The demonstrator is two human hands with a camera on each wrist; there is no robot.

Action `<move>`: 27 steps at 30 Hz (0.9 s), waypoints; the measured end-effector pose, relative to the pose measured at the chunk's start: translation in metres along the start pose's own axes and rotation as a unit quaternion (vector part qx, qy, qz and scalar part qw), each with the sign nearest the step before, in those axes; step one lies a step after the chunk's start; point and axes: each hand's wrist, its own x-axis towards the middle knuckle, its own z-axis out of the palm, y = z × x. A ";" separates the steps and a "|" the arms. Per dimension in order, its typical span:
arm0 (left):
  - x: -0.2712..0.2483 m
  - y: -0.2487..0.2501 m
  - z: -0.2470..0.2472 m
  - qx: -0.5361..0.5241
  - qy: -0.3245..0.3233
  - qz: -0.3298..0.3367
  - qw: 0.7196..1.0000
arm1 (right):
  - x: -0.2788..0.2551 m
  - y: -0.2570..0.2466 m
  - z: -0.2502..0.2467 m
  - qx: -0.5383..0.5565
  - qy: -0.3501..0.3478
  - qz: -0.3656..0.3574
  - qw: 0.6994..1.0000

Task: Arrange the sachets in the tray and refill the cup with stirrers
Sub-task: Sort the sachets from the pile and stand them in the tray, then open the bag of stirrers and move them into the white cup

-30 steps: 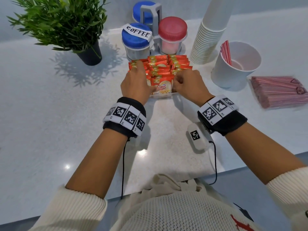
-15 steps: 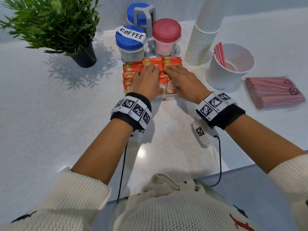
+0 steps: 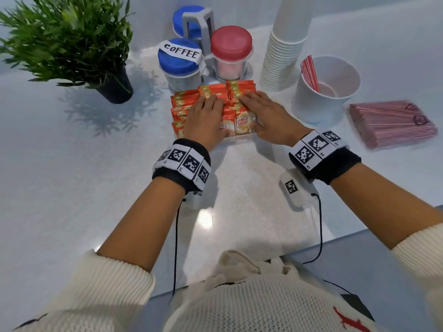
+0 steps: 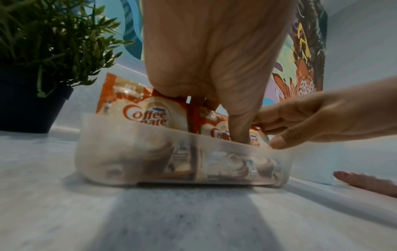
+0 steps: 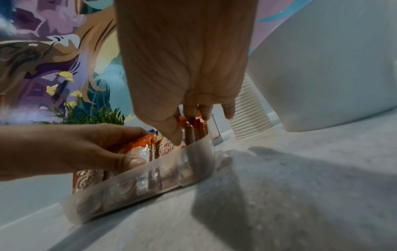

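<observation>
Orange Coffee mate sachets (image 3: 212,91) stand in rows in a clear plastic tray (image 4: 128,152) at the middle of the counter. My left hand (image 3: 212,116) lies flat on the left and middle rows, fingers straight, thumb against the front sachet (image 4: 141,112). Over the right row my right hand (image 3: 254,111) rests the same way, its thumb touching the front packet in the right wrist view. A white cup (image 3: 328,101) to the right holds a few red stirrers (image 3: 309,73). A wrapped pack of stirrers (image 3: 390,123) lies further right.
Behind the tray stand a blue-lidded jar labelled COFFEE (image 3: 179,61), a red-lidded jar (image 3: 231,53) and another blue-lidded jar in a grey carrier. A tall stack of paper cups (image 3: 282,58) is beside the white cup. A potted plant (image 3: 72,44) is at the back left.
Both hands went from curled at the tray's near end to lying flat further forward over the sachets. The rows now look more even.
</observation>
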 end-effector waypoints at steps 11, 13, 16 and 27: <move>0.005 0.062 -0.022 -0.127 0.121 0.078 0.981 | -0.054 0.022 -0.047 0.105 0.221 0.061 0.968; 0.011 0.085 -0.023 -0.137 0.122 0.108 0.977 | -0.067 0.040 -0.060 0.128 0.264 0.072 0.953; 0.018 0.125 -0.018 -0.161 0.107 0.142 0.971 | -0.091 0.077 -0.076 0.150 0.317 0.121 0.929; 0.033 0.255 0.040 -0.183 0.022 0.157 0.970 | -0.152 0.217 -0.086 0.132 0.155 0.301 0.932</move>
